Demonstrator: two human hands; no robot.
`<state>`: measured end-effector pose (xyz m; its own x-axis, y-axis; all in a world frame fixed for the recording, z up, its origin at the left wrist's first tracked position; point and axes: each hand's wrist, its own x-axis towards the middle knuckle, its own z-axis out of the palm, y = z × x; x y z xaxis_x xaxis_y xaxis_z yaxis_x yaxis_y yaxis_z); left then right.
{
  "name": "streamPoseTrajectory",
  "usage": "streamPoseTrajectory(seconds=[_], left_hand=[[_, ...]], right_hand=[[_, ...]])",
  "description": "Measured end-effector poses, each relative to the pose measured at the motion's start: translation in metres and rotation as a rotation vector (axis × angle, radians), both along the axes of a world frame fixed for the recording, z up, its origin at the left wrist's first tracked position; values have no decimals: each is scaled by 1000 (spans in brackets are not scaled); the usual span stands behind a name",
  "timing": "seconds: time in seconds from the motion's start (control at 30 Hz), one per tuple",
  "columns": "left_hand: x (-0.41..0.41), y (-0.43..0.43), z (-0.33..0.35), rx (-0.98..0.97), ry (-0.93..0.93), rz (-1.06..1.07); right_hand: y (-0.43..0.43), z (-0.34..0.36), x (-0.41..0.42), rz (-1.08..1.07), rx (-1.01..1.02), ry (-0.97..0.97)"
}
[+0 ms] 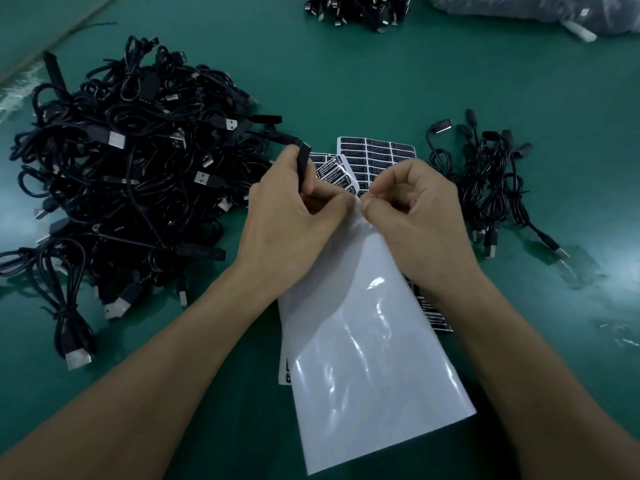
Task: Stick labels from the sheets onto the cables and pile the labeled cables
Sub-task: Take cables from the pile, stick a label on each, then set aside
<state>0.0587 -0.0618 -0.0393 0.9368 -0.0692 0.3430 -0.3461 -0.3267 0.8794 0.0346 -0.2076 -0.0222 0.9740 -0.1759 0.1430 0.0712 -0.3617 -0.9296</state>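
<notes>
Cables lie in three heaps on the green counter [381,81]. The largest heap [114,174], a black tangle with many USB plugs, fills the left side.

Just right of it, the left hand [287,216] has its fingers curled round the black block of one cable [303,164], which stands nearly upright in the grip. Its thumb and forefinger meet the top edge of a glossy white sheet [367,358] that runs from the hands toward the near edge.

A printed corner [284,370] peeks from under that sheet's near left side. Beyond the hands are two label sheets: a curled one [334,173] reading "LED CONTROLLER" and a flat one [381,154] with rows of black labels. A second cable heap [356,10] sits at the far edge, centre.

The right hand [419,209] pinches the same top edge of the white sheet between thumb and forefinger, its other fingers curled. A further printed sheet [434,313] shows under its wrist.

Further right is the third, small heap [491,188]. A clear plastic bag [519,8] lies far right.
</notes>
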Motion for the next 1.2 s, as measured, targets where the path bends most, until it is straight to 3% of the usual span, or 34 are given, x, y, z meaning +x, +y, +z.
streamPoseTrajectory(seconds=[0.23, 0.4, 0.53, 0.63, 0.8, 1.2], left_hand=[[-1, 1, 0, -1, 7, 45], [2, 6, 3, -110, -3, 161], [4, 8, 1, -135, 7, 173], [2, 3, 0, -128, -3, 151], [-1, 0, 0, -92, -15, 133], [-9, -4, 8, -120, 57, 57]], right_hand=[[1, 0, -1, -41, -40, -10], [-5, 0, -5, -157, -300, 33], [-5, -1, -7, -113, -530, 140], [-2, -1, -8, -100, -629, 64], [13, 0, -10, -76, -603, -212], [9, -4, -8, -76, -577, -135]])
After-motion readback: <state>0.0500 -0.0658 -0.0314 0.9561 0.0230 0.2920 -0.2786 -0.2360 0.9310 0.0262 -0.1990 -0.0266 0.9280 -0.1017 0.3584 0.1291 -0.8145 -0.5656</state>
